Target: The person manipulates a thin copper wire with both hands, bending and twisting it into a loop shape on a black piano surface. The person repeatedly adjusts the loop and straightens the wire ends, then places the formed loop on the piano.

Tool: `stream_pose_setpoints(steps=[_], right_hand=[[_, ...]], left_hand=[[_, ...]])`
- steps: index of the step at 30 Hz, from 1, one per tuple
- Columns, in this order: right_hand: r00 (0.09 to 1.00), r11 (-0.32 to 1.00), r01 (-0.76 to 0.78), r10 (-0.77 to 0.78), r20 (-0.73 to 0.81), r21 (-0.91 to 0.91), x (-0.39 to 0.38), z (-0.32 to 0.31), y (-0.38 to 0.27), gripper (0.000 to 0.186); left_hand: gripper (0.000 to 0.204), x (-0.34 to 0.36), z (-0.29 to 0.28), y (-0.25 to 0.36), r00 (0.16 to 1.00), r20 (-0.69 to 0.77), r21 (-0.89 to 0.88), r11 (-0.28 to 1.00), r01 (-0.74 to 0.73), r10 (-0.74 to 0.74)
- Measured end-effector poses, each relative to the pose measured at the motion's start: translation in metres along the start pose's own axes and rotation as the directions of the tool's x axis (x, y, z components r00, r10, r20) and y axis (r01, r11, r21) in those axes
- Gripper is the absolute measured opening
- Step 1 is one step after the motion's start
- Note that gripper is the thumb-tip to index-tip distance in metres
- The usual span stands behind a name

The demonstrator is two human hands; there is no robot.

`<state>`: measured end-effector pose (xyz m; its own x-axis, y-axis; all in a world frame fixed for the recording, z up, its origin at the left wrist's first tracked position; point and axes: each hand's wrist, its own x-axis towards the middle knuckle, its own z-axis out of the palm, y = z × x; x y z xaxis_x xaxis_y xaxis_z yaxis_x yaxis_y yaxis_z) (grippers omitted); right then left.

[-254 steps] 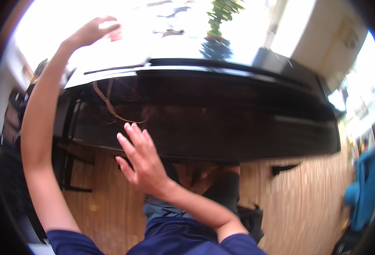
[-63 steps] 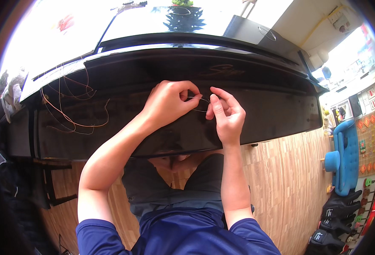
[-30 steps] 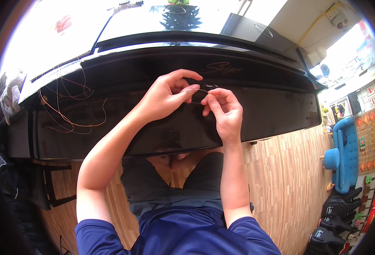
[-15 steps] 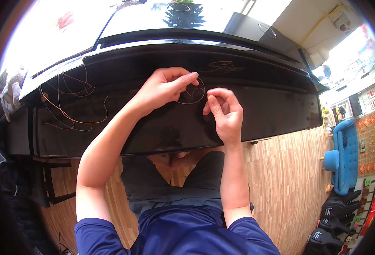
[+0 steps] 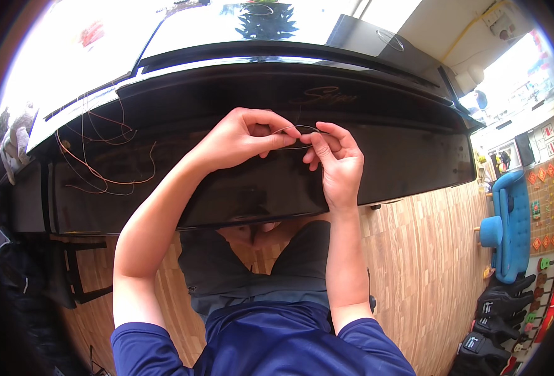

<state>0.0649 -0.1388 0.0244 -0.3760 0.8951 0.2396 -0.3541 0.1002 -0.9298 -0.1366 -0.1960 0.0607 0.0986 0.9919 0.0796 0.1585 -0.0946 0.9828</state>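
Observation:
A thin wire (image 5: pixel 303 126), bent in a loop, spans the small gap between my two hands over the black glossy piano (image 5: pixel 408 150). The thumb and fingers of my left hand (image 5: pixel 245 139) pinch it on one side. My right hand (image 5: pixel 341 166) pinches it on the other, with thumb and index finger together. The fingertips of both hands nearly meet. The wire's ends are too fine to make out. Several loose thin wires (image 5: pixel 126 182), some copper-coloured, lie tangled on the piano's left part, left of my left forearm.
The piano's front edge runs just above my lap. On its top, at the far right, rests a thin wire ring (image 5: pixel 390 41). A grey plush toy (image 5: pixel 20 138) sits at the left end. Beyond the wooden floor (image 5: pixel 415 263) stand a blue sofa (image 5: pixel 510 232) and black cases (image 5: pixel 485 351).
My hands have come closer together. My right hand, earlier apart from the wire loop, now pinches it. The loop has turned flatter between the fingers.

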Motion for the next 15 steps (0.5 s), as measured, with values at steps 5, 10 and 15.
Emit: stream_pose_setpoints(steps=[5,10,15], right_hand=[[0.998,0.999,0.035,-0.034,-0.061,0.019,0.000,-0.001,0.001,0.032],[0.994,1.000,0.006,-0.004,-0.108,0.012,-0.001,0.004,-0.005,0.050],[0.988,0.979,0.082,-0.104,-0.115,-0.188,-0.002,0.010,-0.005,0.043]], left_hand=[[0.027,0.000,0.004,0.009,0.992,-0.118,0.046,0.998,0.050,-0.045],[0.036,-0.001,0.003,0.008,0.997,-0.074,-0.041,0.999,0.027,-0.030],[0.035,-0.002,0.000,0.011,0.991,-0.043,-0.135,0.984,0.118,-0.125]])
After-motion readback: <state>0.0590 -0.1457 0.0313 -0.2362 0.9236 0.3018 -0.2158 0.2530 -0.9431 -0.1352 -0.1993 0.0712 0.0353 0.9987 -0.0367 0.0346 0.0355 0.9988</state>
